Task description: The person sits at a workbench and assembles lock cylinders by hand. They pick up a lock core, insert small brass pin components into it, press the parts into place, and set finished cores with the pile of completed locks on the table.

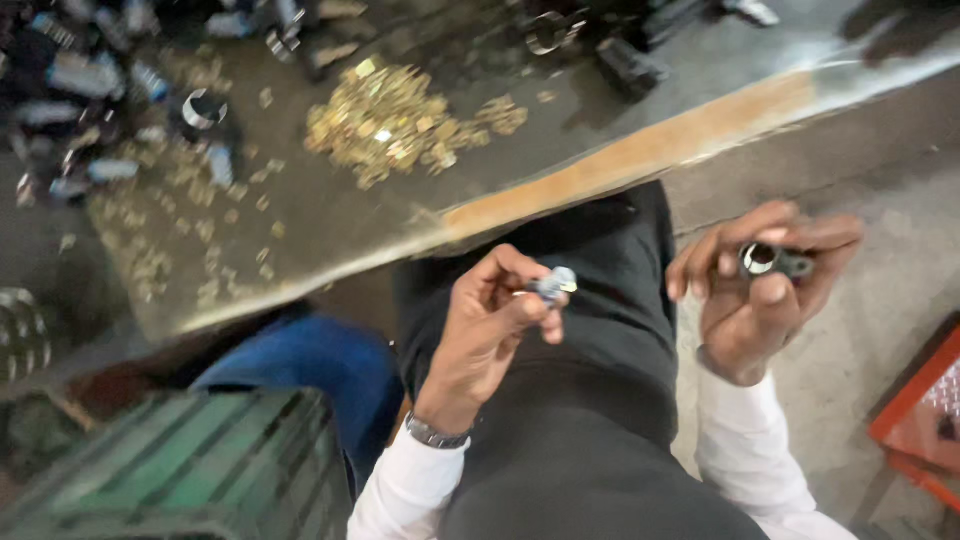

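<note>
Down over the lap, the left hand [495, 320] is closed in a pinch, thumb and fingertips gripping a small silvery metal piece [553, 285] that sticks out to the right of the knuckles; a metal wristwatch [434, 432] sits on that wrist above a white sleeve [405, 490]. Well apart to the right, the right hand [760, 290] curls around a dark ring-shaped part [770, 261] with a shiny round opening, held between thumb and fingers. Both hands hover above dark trousers [570, 420]. Beyond them runs the rusty edge of a grey desk [330, 215], which carries a heap of small brass-coloured pieces [395, 120] and blurred dark and silvery parts [90, 80] to the left. A green crate [180, 460] stands at lower left, a red frame [915, 400] at far right on the concrete floor [850, 180].
</note>
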